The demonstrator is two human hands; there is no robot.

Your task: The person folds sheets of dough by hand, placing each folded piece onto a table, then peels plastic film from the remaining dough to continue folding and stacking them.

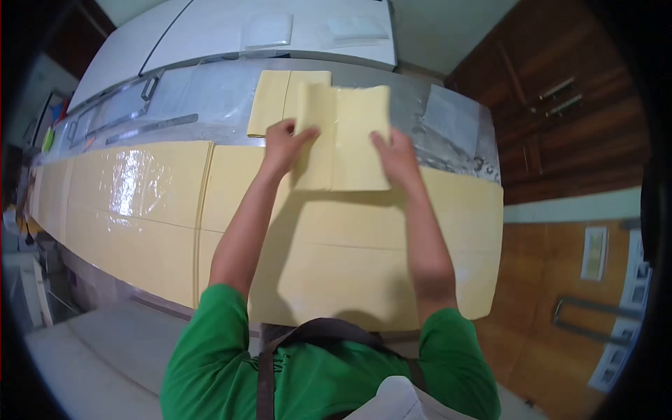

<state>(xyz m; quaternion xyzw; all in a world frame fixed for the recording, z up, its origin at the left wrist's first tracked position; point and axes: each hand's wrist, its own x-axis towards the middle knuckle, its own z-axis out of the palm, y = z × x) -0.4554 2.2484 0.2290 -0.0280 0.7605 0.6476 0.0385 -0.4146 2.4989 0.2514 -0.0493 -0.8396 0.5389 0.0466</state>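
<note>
A folded pale yellow sheet is held up over the table between my two hands. My left hand grips its left edge, the thumb lying on the front. On the right edge, my right hand pinches it with the thumb in front. Behind it, toward the far side, lies another folded yellow piece, partly covered by the held one. Large flat yellow sheets spread below my arms, and a shiny yellow stack extends to the left.
Metal bars lie on the table's far left part. Clear plastic rests at the far right. Beyond the table stands a white surface with clear packets. Wooden cabinets are at the right.
</note>
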